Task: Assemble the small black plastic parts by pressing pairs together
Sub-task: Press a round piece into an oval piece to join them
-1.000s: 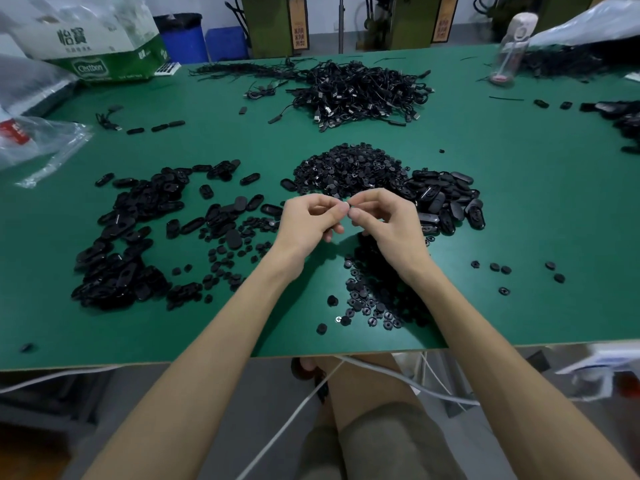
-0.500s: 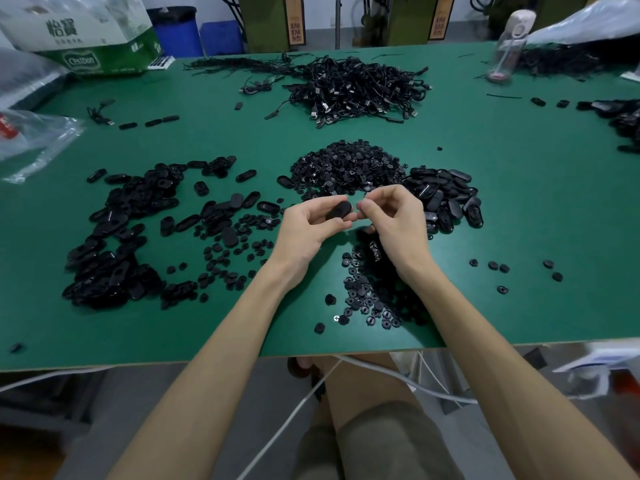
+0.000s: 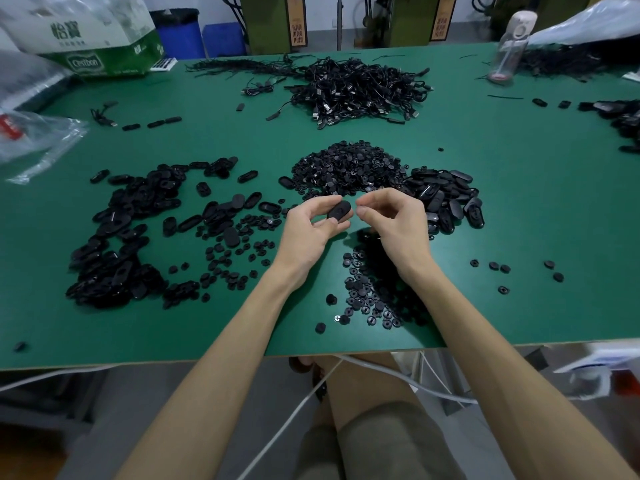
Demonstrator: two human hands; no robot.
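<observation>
My left hand (image 3: 313,225) holds a black oval plastic part (image 3: 339,210) between thumb and fingers, just above the green table (image 3: 519,209). My right hand (image 3: 393,216) hovers a few centimetres to the right of that part, thumb and forefinger pinched close together; whether a tiny piece sits between them I cannot tell. A heap of small round black parts (image 3: 349,166) lies just beyond the hands. Black oval shells (image 3: 446,195) are piled to the right. More round pieces (image 3: 370,292) lie below the right wrist.
A wide spread of oval parts (image 3: 117,233) covers the left of the table. A tangle of black cables (image 3: 356,90) lies at the back centre. A clear bottle (image 3: 509,46) stands back right, plastic bags (image 3: 31,140) and a carton (image 3: 93,36) back left. The table's front edge (image 3: 138,363) is near.
The hands were pressed together fingertip to fingertip; they have drawn apart. The black oval part now shows in the left hand, and the right hand has pulled slightly right.
</observation>
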